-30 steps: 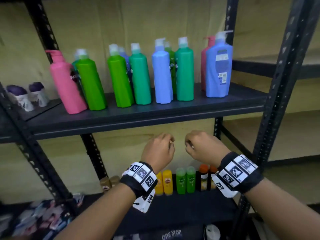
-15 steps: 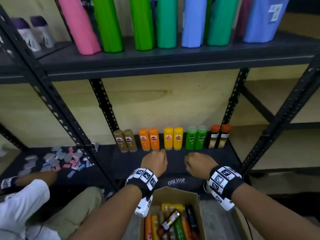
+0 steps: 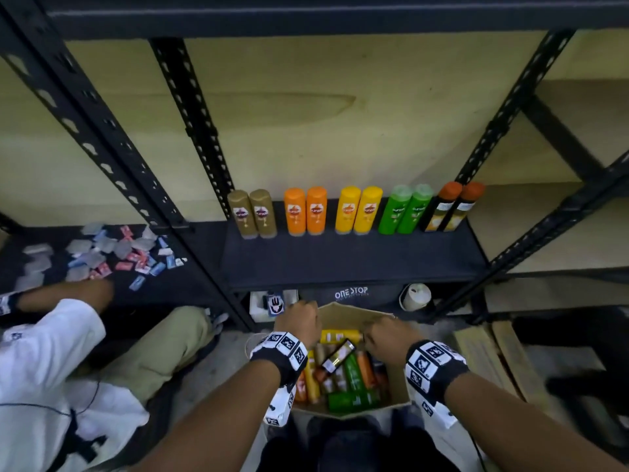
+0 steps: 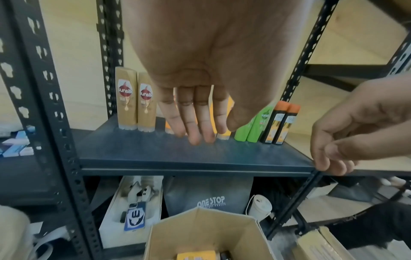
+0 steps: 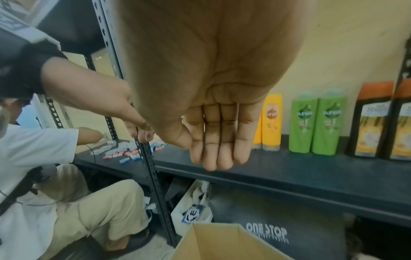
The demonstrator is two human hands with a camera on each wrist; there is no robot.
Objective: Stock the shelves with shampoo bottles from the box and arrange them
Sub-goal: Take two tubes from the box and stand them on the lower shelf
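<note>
An open cardboard box (image 3: 357, 311) on the floor holds several small shampoo bottles lying loose, among them a yellow one (image 3: 340, 335) and a green one (image 3: 354, 400). My left hand (image 3: 299, 320) hangs over the box's far left rim, and my right hand (image 3: 384, 335) over its far right side. Both hold nothing. In the wrist views the left hand's fingers (image 4: 195, 123) and the right hand's fingers (image 5: 220, 140) hang straight. On the low black shelf (image 3: 354, 267) stand pairs of gold (image 3: 252, 212), orange (image 3: 306, 211), yellow (image 3: 359, 209), green (image 3: 405, 209) and black orange-capped bottles (image 3: 449, 206).
Another person in a white shirt (image 3: 44, 362) crouches at the left, one arm reaching to scattered sachets (image 3: 102, 250) on the neighbouring shelf. Under my shelf sit a grey "ONE STOP" bag (image 3: 350, 294), a white cup (image 3: 415, 296) and a white box (image 3: 269, 303). Black uprights (image 3: 531, 185) flank the shelf.
The view has dropped from the upper shelf of tall pump bottles to the low shelf and the box. Both hands came down from shelf height to the box, and their curled fingers straightened.
</note>
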